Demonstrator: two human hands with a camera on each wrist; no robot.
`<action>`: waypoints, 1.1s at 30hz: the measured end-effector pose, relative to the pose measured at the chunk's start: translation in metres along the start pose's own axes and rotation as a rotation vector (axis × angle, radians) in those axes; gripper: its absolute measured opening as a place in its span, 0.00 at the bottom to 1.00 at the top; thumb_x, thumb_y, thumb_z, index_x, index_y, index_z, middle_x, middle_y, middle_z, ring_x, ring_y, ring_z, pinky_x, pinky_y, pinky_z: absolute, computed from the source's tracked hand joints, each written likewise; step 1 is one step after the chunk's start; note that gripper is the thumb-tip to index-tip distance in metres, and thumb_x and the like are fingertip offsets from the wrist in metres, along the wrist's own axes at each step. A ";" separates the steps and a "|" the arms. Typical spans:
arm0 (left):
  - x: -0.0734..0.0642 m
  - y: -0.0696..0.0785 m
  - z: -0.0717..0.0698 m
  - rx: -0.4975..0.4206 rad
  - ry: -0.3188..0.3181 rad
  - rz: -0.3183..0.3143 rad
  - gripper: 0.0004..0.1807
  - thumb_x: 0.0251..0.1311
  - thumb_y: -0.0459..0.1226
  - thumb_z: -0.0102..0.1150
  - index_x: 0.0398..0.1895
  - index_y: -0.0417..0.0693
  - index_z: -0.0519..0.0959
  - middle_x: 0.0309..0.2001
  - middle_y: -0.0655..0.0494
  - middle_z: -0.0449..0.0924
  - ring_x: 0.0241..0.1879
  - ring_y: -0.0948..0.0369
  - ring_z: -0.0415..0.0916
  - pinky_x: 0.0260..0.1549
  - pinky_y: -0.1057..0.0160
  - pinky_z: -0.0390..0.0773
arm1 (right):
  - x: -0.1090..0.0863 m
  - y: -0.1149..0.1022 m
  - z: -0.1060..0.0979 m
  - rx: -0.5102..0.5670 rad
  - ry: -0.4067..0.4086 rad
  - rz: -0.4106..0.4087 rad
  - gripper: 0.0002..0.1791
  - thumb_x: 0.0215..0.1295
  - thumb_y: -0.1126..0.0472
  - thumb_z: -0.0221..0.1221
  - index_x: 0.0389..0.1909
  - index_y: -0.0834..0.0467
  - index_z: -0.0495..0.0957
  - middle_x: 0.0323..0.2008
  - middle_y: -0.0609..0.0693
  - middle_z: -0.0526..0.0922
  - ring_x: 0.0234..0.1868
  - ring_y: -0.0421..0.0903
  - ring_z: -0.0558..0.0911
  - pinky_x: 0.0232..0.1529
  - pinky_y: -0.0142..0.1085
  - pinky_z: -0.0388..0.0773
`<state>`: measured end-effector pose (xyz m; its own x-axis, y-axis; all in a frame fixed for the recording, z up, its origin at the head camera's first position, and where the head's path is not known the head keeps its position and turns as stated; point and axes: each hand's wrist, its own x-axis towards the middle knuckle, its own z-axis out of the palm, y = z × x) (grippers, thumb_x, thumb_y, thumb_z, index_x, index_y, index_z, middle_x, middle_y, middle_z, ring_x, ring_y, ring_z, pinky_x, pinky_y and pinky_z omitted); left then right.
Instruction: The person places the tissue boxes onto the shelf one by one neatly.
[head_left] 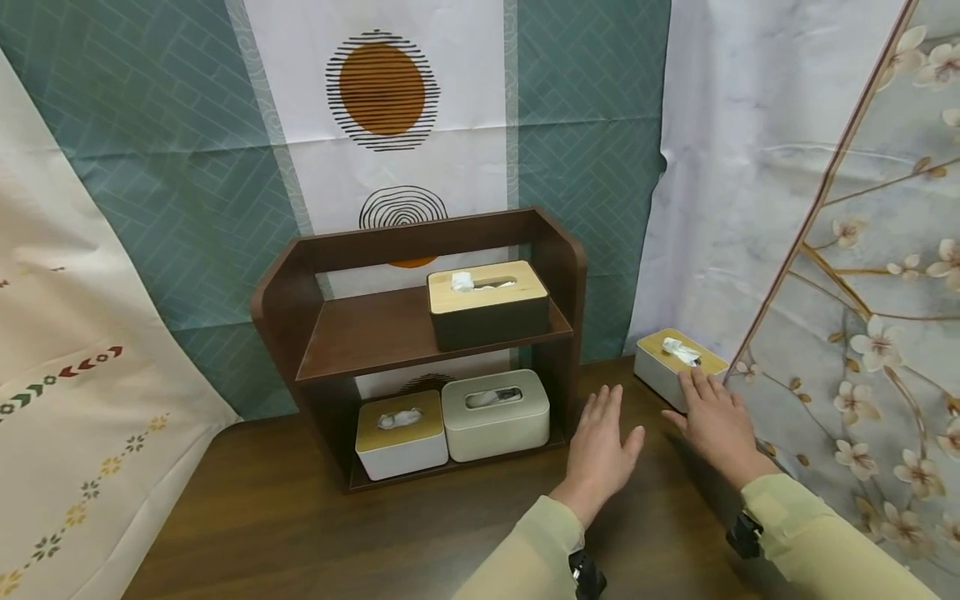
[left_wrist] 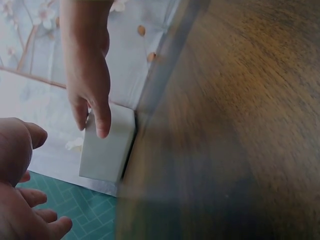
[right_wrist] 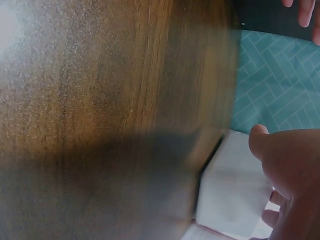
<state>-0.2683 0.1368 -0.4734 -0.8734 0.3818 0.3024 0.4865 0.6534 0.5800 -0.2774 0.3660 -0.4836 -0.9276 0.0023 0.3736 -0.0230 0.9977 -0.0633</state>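
A white tissue box with a yellow wood-look lid [head_left: 652,375] stands in the right back corner, a white tissue sticking out of its slot. My right hand [head_left: 716,425] reaches over its near end, fingers extended and thumb spread to the left. In the left wrist view, its thumb and fingers overlap the pale side of the box [left_wrist: 107,152]. Left of the box, my left hand [head_left: 600,454] hovers over the table, fingers straight, thumb apart and nothing held. The right wrist view catches only fingertips of the left hand [right_wrist: 306,12] at the top corner.
A dark brown two-tier shelf [head_left: 360,333] stands at the back of the wooden table [head_left: 300,542]. Its upper tier bears a black tissue box with wooden lid [head_left: 491,321]. Below sit a white, wood-lidded box [head_left: 405,454] and a cream box [head_left: 498,433]. Printed cloths [head_left: 592,167] hang around.
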 end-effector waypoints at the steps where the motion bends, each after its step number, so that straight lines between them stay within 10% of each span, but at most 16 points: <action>1: 0.000 0.000 0.000 -0.008 0.000 -0.002 0.38 0.82 0.50 0.61 0.88 0.53 0.62 0.86 0.52 0.60 0.85 0.51 0.59 0.77 0.49 0.67 | 0.000 0.000 -0.001 -0.004 0.002 0.000 0.47 0.74 0.47 0.71 0.80 0.73 0.64 0.77 0.78 0.65 0.76 0.79 0.66 0.68 0.78 0.63; 33: -0.003 -0.008 0.002 -0.033 -0.048 -0.026 0.38 0.82 0.51 0.61 0.88 0.55 0.62 0.87 0.54 0.59 0.85 0.52 0.57 0.78 0.48 0.66 | -0.030 -0.010 -0.011 0.059 0.104 -0.078 0.44 0.69 0.52 0.76 0.73 0.78 0.71 0.70 0.79 0.72 0.72 0.80 0.70 0.69 0.74 0.67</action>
<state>-0.2693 0.1319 -0.4802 -0.8830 0.3969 0.2506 0.4621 0.6417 0.6121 -0.2456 0.3569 -0.4838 -0.8788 -0.0649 0.4728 -0.1178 0.9895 -0.0833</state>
